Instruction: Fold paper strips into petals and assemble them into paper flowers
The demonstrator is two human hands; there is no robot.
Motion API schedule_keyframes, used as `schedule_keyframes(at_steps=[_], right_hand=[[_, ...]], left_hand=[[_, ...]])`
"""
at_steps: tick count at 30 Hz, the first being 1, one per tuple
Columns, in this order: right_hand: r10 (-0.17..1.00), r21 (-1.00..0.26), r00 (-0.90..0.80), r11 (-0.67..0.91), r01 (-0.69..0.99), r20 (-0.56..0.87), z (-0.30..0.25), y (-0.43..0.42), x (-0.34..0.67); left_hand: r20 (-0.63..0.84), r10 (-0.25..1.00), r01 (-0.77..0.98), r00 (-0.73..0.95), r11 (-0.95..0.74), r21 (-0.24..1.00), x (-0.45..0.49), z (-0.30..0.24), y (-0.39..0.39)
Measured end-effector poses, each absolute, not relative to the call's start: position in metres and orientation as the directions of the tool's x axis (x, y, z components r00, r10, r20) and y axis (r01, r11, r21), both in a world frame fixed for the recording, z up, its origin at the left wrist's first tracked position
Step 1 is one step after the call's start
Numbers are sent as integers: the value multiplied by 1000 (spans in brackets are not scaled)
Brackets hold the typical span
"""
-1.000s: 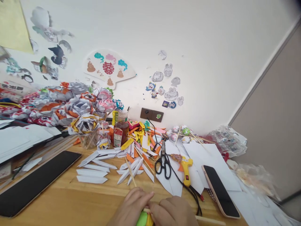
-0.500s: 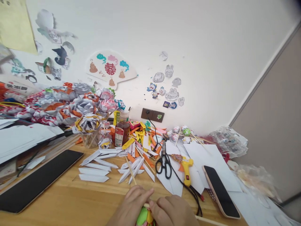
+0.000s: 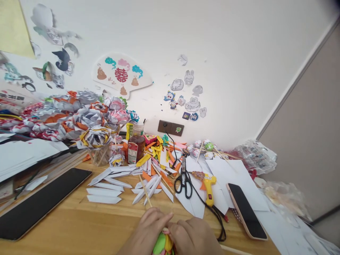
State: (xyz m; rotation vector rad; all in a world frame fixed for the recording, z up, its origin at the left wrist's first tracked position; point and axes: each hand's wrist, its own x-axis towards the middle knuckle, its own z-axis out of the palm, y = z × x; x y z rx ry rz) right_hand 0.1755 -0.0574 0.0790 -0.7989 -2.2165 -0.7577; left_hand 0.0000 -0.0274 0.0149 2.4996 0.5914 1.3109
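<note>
At the bottom centre, my left hand [image 3: 150, 230] and my right hand [image 3: 195, 236] meet with bent fingers around a small folded-paper flower [image 3: 159, 243] in green, yellow and pink. Both are closed on it, and they hide most of its body. A thin wooden stick [image 3: 145, 191] shows beyond my left hand; whether it joins the flower cannot be seen. Another pale stick [image 3: 235, 250] pokes out to the right of my right hand. Folded white paper strips [image 3: 104, 194] lie on the wooden table just beyond my left hand.
Black scissors [image 3: 183, 182], a yellow glue gun [image 3: 209, 187] with a black cord, and a phone [image 3: 247, 211] lie to the right. A dark tablet [image 3: 45, 203] is at left. Behind stand a bottle of brown liquid [image 3: 136, 147] and heaped paper flowers [image 3: 89, 120].
The whole view has shifted slightly, with the table's things a little further left and up. Both hands keep hold of the paper flower; their fingers have moved only slightly.
</note>
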Motion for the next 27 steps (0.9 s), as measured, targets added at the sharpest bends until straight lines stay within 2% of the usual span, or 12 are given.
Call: schedule_keyframes(at_steps=[6,11,13,22,27], right_hand=[[367,260,-604,660,705,707,89,-59,173],[482,48,-542,715,697,688,89,-57,172],[496,-7,-531,736,677,687,87,-56,172],[529,-100,-498,748,656,687,80,-57,177],[496,-89,-440,733,675,749,88,-60,175]], left_hand=[[688,465,266,557,-885,383,-1,14,-27],[693,472,278,545,-881,382,-3,13,-28],[689,458,260,561,-888,379,-3,14,-28],[678,473,300,564,-881,365,-1,16,-29],[668,530,335,522,-848,412,-2,13,-33]])
